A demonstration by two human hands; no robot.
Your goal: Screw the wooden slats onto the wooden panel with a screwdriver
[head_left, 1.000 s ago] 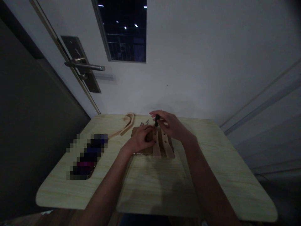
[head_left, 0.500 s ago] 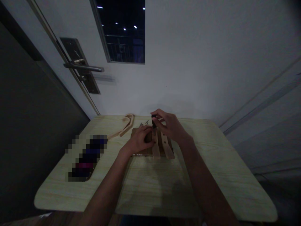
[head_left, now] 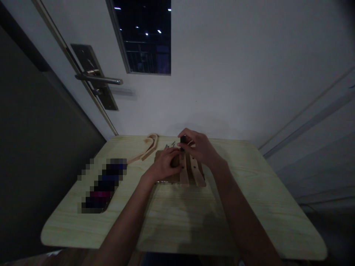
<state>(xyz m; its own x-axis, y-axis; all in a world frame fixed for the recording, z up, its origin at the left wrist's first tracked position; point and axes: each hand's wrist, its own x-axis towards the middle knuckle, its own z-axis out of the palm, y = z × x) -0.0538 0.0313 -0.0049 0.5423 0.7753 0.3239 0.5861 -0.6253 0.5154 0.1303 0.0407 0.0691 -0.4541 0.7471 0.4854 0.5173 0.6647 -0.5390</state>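
My right hand (head_left: 195, 144) pinches the black handle of a short screwdriver (head_left: 182, 140), held upright with its lower end at the upper part of a pale wooden strip (head_left: 184, 177). My left hand (head_left: 166, 163) is closed on the left side of that strip, thumb near its middle and fingers near the screwdriver's lower end. A second wooden strip (head_left: 197, 174) with dark holes lies just to the right. Both strips rest on a flat brown board (head_left: 168, 180). Whether a screw sits under the tip is too small to tell.
Several small metal screws (head_left: 173, 143) lie behind my left hand. Curved wooden pieces (head_left: 151, 147) lie at the back left of the table (head_left: 172, 221). A blurred-out dark phone-like object (head_left: 104, 188) lies at the left. A white door (head_left: 222, 74) with a handle (head_left: 102, 79) stands behind.
The screwdriver handle has turned and tilted slightly to the right between my right fingers. My left hand and the wooden strips stay where they were.
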